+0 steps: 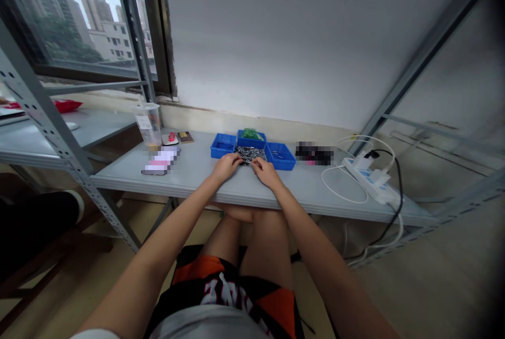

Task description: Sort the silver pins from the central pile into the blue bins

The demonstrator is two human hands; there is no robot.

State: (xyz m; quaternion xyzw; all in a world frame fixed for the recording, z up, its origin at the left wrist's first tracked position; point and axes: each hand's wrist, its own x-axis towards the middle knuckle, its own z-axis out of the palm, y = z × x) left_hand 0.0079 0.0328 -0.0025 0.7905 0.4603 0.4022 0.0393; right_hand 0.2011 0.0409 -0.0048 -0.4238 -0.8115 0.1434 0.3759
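A pile of small dark and silvery pieces (251, 154) lies on the table between two blue bins. My left hand (228, 166) is at the pile's left edge, its fingers drawn together; whatever they hold is too small to name. At the lower right edge of the pile, my right hand (264, 170) has its fingers pinched, and their contents cannot be made out. The left blue bin (223, 146) and right blue bin (281, 156) flank the pile, the right one with a few thin pieces inside. Behind it, another blue bin (251, 137) holds green items (251, 133).
On the left are a phone (161, 161), a plastic cup (148, 125), a small red item (171, 137) and a dark card-like box (185, 137). A blurred dark object (314, 154) and a power strip (369, 180) with cables stand right. Metal shelf posts frame the table (189, 181).
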